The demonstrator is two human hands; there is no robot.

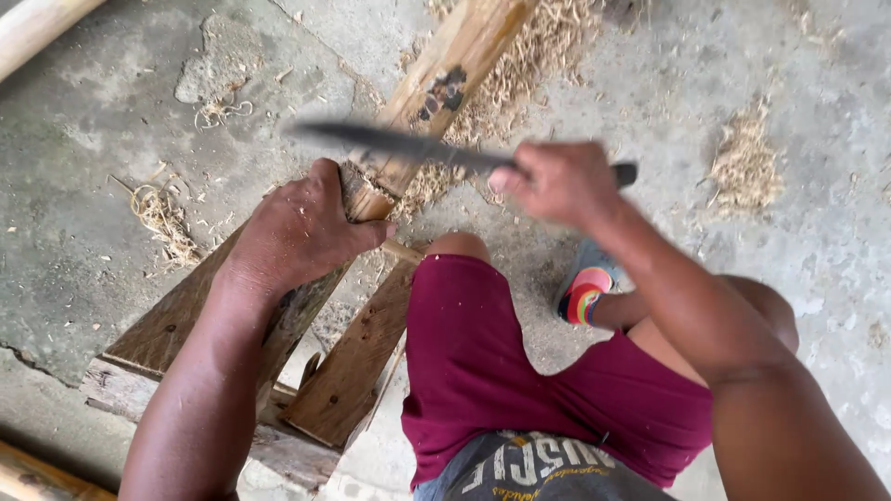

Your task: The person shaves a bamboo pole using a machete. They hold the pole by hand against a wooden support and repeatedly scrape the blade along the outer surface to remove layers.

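My left hand (302,227) is clamped over the near end of a long pale wooden pole (445,83), pinning it on a rough plank bench (176,320). Pole runs away from me up to the top edge, where it is cut off. It looks tan and fibrous, with a dark knot or stain partway up, and a shaved, splintery patch just past my fingers. My right hand (557,181) is closed tight around the handle of a long dark blade (399,144), held crosswise over the pole, just beyond my left hand. Blade is motion-blurred; can't tell whether the edge touches the wood. Handle mostly hidden in my fist, only a dark stub sticks out on the right.

Wood shavings (742,162) are scattered on the concrete floor (83,186), thickest beside the pole. Bench legs and underside unclear, partly behind my left arm. My knee in maroon shorts (473,343) is beside the bench; a striped sandal (585,292) peeks out under my right forearm, foot mostly hidden. Another pole (37,23) is clipped at the top left corner.
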